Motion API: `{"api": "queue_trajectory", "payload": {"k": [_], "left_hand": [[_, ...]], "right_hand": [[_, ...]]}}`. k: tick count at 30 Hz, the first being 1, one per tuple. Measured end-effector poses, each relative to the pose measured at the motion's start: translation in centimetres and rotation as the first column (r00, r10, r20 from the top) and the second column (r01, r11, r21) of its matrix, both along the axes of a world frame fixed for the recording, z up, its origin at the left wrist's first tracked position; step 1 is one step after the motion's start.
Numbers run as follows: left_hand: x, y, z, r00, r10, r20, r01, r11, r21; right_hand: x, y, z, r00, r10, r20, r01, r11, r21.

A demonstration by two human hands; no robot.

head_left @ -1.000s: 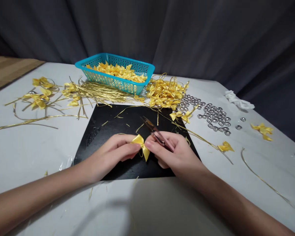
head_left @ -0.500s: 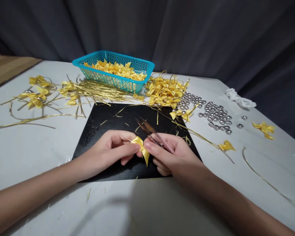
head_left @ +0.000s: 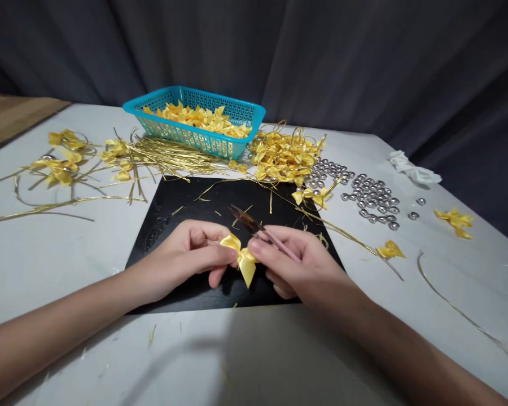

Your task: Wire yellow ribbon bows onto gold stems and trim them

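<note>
Over the black mat [head_left: 186, 194], a yellow satin ribbon bow [head_left: 248, 270] is pinched between both hands. My left hand [head_left: 195, 256] is closed on its left loop with thumb and index finger. My right hand [head_left: 296, 262] is closed too, its thumb and fingertip at the bow's right side. Tucked in that same hand is a pointed two-bladed tool [head_left: 248, 221] with a pinkish handle, tips aimed away to the upper left; whether it is tweezers or snips I cannot tell. The bow's centre is partly covered by my fingers.
Behind the mat stands a blue basket [head_left: 186, 128] of yellow bows beside gold wire ties [head_left: 173, 155]. Finished-looking bows with wire [head_left: 285, 155] are heaped to its right. Silver beads [head_left: 375, 200] and a crumpled white item [head_left: 415, 169] lie farther right.
The bow has turned and spread, showing more of its right side. Both hands shifted slightly, and the tool's blades, apart before, now look closer together.
</note>
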State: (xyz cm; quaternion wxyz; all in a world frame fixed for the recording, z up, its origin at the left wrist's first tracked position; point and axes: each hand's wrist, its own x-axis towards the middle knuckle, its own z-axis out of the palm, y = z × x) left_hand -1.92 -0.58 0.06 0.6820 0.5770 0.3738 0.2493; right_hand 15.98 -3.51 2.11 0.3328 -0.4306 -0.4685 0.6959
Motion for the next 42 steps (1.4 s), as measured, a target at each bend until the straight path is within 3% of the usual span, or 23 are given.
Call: {"api": "queue_trajectory", "payload": {"k": [2, 6, 12, 27, 42], "left_hand": [[0.0, 0.1, 0.1, 0.999, 0.037, 0.021, -0.037, 0.999, -0.021], [0.0, 0.2, 0.2, 0.997, 0.064, 0.033, -0.063, 0.997, -0.04], [-0.1, 0.1, 0.0, 0.993, 0.108, 0.056, -0.106, 0.993, -0.044], [0.0, 0.1, -0.2, 0.99, 0.124, 0.073, -0.123, 0.992, -0.017], [-0.1, 0.0, -0.2, 0.988, 0.135, 0.081, -0.137, 0.99, 0.019]], "right_hand": [[0.6, 0.3, 0.7, 1.0, 0.009, 0.005, -0.009, 1.0, -0.006], [2.2, 0.9, 2.0, 0.988, 0.156, 0.005, -0.155, 0.982, -0.109], [3.2, 0.9, 2.6, 0.935, 0.29, 0.205, -0.256, 0.95, -0.177], [3.2, 1.2, 2.5, 0.896, 0.312, 0.316, -0.257, 0.945, -0.204], [3.3, 1.3, 2.5, 0.884, 0.341, 0.319, -0.28, 0.934, -0.223]]}}
